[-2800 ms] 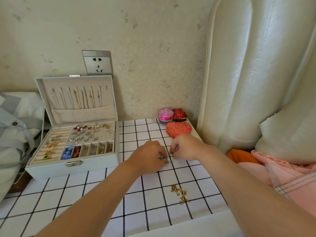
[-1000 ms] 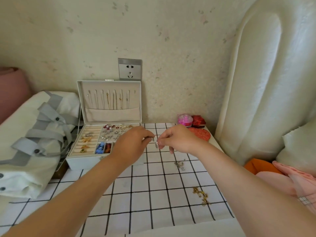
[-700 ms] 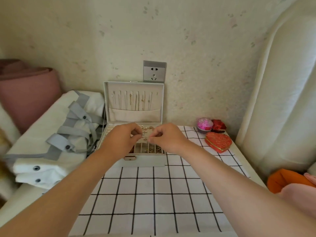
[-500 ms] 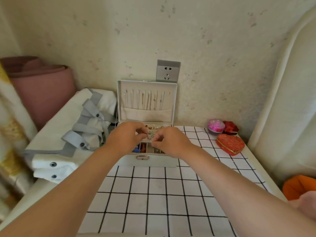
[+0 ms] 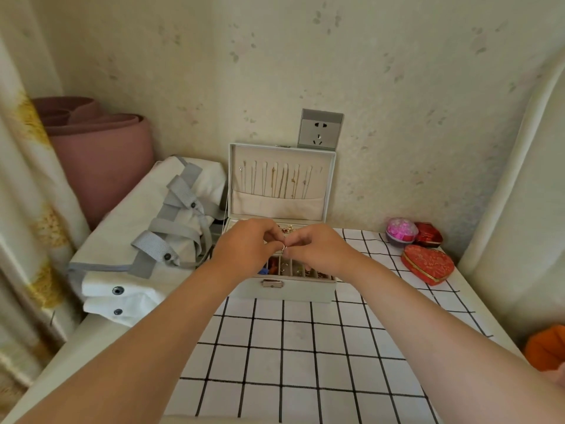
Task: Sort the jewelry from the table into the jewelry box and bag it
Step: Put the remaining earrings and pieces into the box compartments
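Observation:
The pale jewelry box (image 5: 287,289) stands open against the wall, necklaces hanging in its raised lid (image 5: 281,182). Both my hands hover over its tray. My left hand (image 5: 244,249) and my right hand (image 5: 318,249) meet fingertip to fingertip and pinch a small silver piece of jewelry (image 5: 284,248) between them. My hands hide most of the tray; a few front compartments with small pieces show below them. A white bag with grey straps (image 5: 146,240) lies to the left of the box.
A checked cloth (image 5: 290,347) covers the table. A red heart-shaped box (image 5: 428,264), a pink round box (image 5: 401,230) and a small red box (image 5: 428,235) sit at the right rear. A pink rolled mat (image 5: 97,148) stands far left; a padded headboard (image 5: 519,194) is on the right.
My hands lifted the small silver piece off the cloth at the right and carried it left to above the box tray. The view swung left with them.

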Available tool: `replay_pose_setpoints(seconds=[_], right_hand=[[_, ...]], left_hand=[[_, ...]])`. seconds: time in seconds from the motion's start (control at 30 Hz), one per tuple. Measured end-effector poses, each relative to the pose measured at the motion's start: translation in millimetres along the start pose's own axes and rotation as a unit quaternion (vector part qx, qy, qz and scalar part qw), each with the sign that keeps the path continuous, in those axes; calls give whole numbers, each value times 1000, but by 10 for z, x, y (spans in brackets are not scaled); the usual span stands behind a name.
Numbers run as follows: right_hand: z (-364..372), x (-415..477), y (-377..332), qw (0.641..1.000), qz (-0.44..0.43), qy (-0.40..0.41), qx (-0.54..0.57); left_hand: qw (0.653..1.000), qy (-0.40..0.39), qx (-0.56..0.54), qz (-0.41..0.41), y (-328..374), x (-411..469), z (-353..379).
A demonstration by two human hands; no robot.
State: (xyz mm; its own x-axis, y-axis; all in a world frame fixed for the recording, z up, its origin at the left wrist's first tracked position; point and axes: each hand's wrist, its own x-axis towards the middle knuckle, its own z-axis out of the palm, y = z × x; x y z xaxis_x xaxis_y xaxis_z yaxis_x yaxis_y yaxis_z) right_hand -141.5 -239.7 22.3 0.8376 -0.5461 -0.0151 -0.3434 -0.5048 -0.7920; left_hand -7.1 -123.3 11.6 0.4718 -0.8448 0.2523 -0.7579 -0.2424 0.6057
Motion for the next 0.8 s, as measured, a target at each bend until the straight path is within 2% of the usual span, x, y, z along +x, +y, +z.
replay_pose_setpoints(seconds=[0.13, 0.27, 0.37, 0.43, 0.57, 0.8], right_hand=[[-19, -23, 2, 999, 27, 8, 35], [33, 10, 51, 999, 47, 18, 10], [79, 55, 101, 994, 35, 30, -104], [92, 59, 115, 983, 36, 46, -174], [59, 72, 129, 981, 44, 79, -171], [72, 60, 126, 983, 42, 71, -165]], left_hand=[[999, 6, -42, -8, -6, -24, 23], [998, 5, -54, -9, -34, -54, 43], [1000, -22, 5, 2, -83, -91, 61], [996, -43, 67, 40, -118, -122, 76], [977, -93, 158, 105, -152, -166, 135], [977, -95, 146, 126, -132, -145, 145]])
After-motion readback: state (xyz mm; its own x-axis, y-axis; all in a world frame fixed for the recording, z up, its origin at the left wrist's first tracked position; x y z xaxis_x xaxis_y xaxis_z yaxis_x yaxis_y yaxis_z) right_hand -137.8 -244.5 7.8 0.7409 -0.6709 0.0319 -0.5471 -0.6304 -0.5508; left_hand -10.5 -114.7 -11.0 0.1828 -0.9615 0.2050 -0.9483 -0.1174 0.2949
